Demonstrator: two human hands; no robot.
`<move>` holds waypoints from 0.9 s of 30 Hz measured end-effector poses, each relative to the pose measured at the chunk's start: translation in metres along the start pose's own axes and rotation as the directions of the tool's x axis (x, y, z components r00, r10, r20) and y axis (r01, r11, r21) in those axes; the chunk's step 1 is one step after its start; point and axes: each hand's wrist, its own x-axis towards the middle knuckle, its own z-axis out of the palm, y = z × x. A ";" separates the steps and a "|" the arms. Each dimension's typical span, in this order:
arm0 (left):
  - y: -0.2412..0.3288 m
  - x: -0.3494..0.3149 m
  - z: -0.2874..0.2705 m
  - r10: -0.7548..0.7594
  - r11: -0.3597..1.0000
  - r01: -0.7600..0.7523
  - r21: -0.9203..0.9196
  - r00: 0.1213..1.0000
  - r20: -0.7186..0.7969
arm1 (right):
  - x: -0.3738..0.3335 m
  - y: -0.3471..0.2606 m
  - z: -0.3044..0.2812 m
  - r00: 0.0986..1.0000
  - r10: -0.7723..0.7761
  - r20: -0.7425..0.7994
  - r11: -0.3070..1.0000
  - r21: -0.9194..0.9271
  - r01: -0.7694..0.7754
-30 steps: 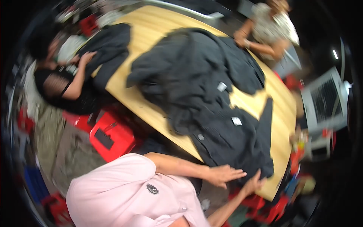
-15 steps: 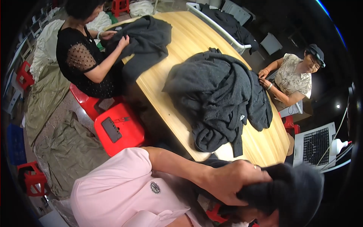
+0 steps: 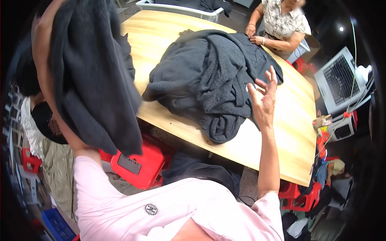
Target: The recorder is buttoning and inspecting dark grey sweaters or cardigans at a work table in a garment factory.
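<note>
- We are seeing a dark garment (image 3: 94,76) hanging raised at ten o'clock of the view, its long axis running from eleven to five.
- Our left forearm (image 3: 43,52) is running along its nine o'clock side; our left hand is lying beyond the top edge, so we cannot tell its grip.
- From that garment, a dark cloth pile (image 3: 213,84) is resting on the table (image 3: 287,140) at three o'clock, their edges nearly meeting in view.
- Our right hand (image 3: 265,100) is holding nothing, its fingers spreading upward; the pile is lying at its ten o'clock, the garment farther off at nine.
- We are finding the right hand nearer the pile, the left arm nearer the garment.
</note>
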 end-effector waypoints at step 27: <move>0.077 -0.193 0.374 -0.383 0.763 0.609 -0.215 0.694 0.609 | 0.076 0.061 0.091 0.967 -0.101 -0.233 0.994 -0.064 0.089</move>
